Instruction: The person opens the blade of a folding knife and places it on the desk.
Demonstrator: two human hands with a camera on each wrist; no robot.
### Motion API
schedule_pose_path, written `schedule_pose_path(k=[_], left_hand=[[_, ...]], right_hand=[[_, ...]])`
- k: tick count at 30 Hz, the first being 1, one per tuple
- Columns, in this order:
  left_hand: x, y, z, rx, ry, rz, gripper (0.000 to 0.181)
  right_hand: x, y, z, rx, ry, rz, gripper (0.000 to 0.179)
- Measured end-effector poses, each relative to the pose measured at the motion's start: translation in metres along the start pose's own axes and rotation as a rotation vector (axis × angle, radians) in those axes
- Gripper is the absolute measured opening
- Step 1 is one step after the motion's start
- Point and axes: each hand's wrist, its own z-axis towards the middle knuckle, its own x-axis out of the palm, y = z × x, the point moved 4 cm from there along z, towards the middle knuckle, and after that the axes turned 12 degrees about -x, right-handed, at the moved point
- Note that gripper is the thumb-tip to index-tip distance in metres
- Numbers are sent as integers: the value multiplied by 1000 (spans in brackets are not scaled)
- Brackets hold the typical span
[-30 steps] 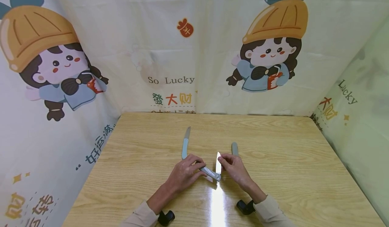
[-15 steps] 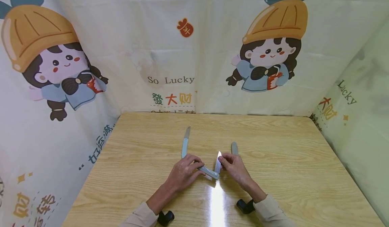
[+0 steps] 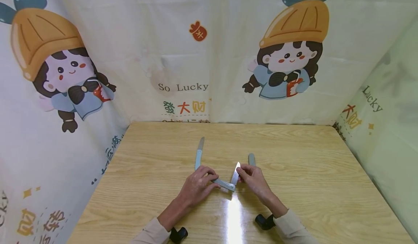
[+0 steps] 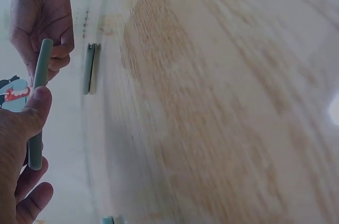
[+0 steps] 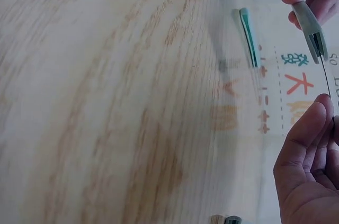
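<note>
A grey folding knife (image 3: 225, 184) is held above the table, its blade partly unfolded. My left hand (image 3: 197, 186) pinches the handle between thumb and fingers. On the other side, my right hand (image 3: 255, 182) pinches the shiny blade (image 3: 235, 176) near its tip. The blade points away from me and leans right, at a wide angle to the handle. In the right wrist view, the thin blade edge emerges from the slot of the handle (image 5: 310, 28). The left wrist view shows the handle (image 4: 44, 62) edge-on, with the left thumb against it.
A light blue folding knife (image 3: 198, 159) with its blade out lies beyond my left hand. Past my right hand lies a folded grey-green knife (image 3: 251, 159), partly hidden. The wooden table (image 3: 310, 171) ends at a printed curtain (image 3: 228, 66). Bright glare marks the near table surface.
The blade has swung slightly to the right with my right hand, widening its angle to the handle. The handle's pivot end has shifted a little up and left. The lying knives have not moved.
</note>
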Motion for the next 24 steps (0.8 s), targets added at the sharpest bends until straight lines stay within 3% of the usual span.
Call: schedule_pose_path(k=[16,24], left_hand=[[-4,5,-1,-71,-28,24,26],[-5,7,-3,-93,-42,19,27]], right_hand=[[-4,2,0,20,-47,74,20],[-6,0,0,34,-28,114,24]])
